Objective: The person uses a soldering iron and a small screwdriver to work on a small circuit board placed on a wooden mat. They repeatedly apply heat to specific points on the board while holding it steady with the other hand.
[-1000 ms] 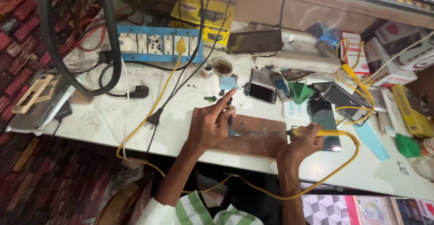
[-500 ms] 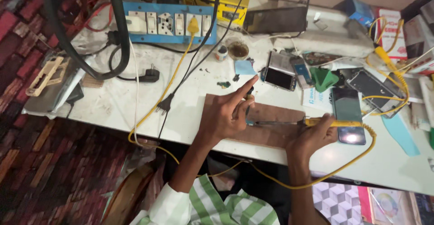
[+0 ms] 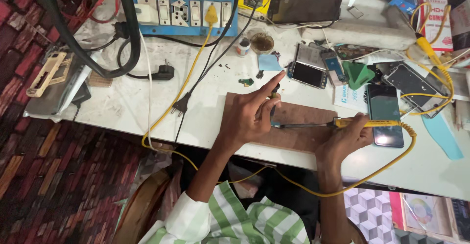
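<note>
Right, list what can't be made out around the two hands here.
All in the head view:
- What the left hand pins to the brown mat: hidden under its fingers.
- The tip of the soldering iron held by the right hand: covered by the left hand.
- The small green part on the table: too small to identify.
- The yellow cord: runs below the table edge.

The left hand [image 3: 249, 116] rested on a brown wooden board [image 3: 303, 126] that lay on the white worktable [image 3: 122, 102], its index finger stretched out, and it pinched a small dark part; what the part was could not be told. The right hand [image 3: 345, 138] gripped a yellow-handled soldering iron [image 3: 338, 123], and the tip of the iron pointed to the left hand. A yellow coiled cord [image 3: 391, 160] ran from the handle. Behind the board lay a dark phone [image 3: 385, 114], an opened phone [image 3: 308, 70] and a blue switch board [image 3: 186, 11].
</note>
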